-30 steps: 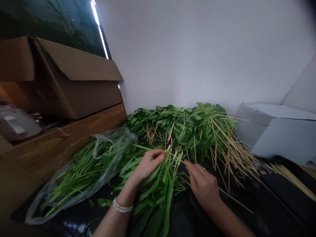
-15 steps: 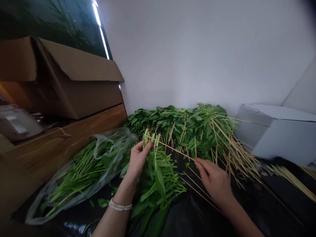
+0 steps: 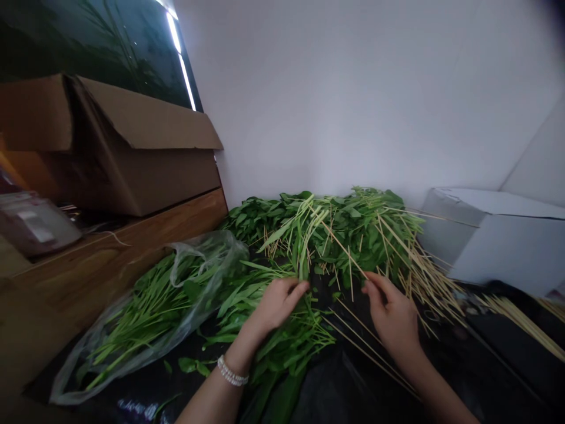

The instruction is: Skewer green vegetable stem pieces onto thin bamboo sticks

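Note:
My right hand (image 3: 391, 312) pinches the near end of a thin wooden skewer (image 3: 339, 242), which slopes up to the left. Several leafy green stalks (image 3: 309, 221) are threaded on its far part, their leaves hanging down. Lower and to the left, my left hand (image 3: 280, 301), with a beaded bracelet at the wrist, has thumb and fingers closed on the hanging leaf ends. Beneath it lies a loose heap of leafy greens (image 3: 291, 347) on black plastic sheeting (image 3: 344, 383). A few bare skewers (image 3: 366, 344) lie just left of my right hand.
Against the wall rests a pile of skewered greens (image 3: 353, 215), its sticks fanning right. A clear plastic bag of greens (image 3: 145, 312) lies on the left. A cardboard box (image 3: 145, 171) stands on a wooden ledge (image 3: 176, 218); a white box (image 3: 507, 241) and more skewers (image 3: 521, 321) are at right.
The skewer's far end has swung up and right with the greens on it. My left hand has moved from the threaded stems down and right to the hanging leaves; my right hand shifted slightly right.

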Motion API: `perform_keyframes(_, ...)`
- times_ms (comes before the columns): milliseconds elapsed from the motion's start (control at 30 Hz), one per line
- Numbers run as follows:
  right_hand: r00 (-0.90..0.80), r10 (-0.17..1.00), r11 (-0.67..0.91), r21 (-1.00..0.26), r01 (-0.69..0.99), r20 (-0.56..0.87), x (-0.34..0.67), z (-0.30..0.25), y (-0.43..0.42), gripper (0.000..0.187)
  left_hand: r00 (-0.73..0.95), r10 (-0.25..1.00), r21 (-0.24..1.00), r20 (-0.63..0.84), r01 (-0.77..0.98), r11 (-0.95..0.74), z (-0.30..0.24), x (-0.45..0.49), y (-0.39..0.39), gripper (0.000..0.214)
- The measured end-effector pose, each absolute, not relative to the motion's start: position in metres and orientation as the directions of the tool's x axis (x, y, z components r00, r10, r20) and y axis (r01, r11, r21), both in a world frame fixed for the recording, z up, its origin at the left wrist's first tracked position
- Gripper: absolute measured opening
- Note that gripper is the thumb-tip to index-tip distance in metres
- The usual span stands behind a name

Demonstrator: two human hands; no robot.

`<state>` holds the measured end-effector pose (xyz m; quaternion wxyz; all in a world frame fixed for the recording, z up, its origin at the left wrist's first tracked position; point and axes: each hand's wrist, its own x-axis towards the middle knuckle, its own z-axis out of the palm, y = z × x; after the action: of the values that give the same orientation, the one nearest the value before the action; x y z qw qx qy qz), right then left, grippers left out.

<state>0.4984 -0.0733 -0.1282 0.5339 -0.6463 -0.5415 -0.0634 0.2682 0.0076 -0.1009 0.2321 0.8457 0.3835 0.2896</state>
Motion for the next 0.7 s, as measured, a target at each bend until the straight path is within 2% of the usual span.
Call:
perform_keyframes(100,0.363,0.619,0.164,-0.566,0.808,0.697,0.501,-0.126,-0.067,0.029,0.599,0.740,0.516,0.306,0.549,-0.658,-0.100,0.270,0.004,0.051)
perform_keyframes(233,0.272,0.678,0.210,-0.535,0.818,0.683,0.509,-0.116,-0.054,0.025,0.633,0.715,0.492,0.297,0.540,-0.683,-0.100,0.270,0.004,0.048)
perform_keyframes(433,0.409,0.791,0.180,-0.811,0.557,0.456,0.526,-0.110,-0.035,0.029,0.632,0.720,0.489,0.288,0.550,-0.678,-0.102,0.269,0.006,0.048)
perform_keyframes(567,0.420,0.817,0.189,-0.872,0.451,0.394,0.535,-0.112,-0.019,0.036,0.628,0.723,0.495,0.288,0.548,-0.674,-0.103,0.268,0.007,0.046)
perform_keyframes(700,0.384,0.847,0.187,-0.883,0.430,0.367,0.533,-0.106,0.002,0.031,0.630,0.717,0.501,0.298,0.536,-0.679,-0.103,0.267,0.008,0.043)
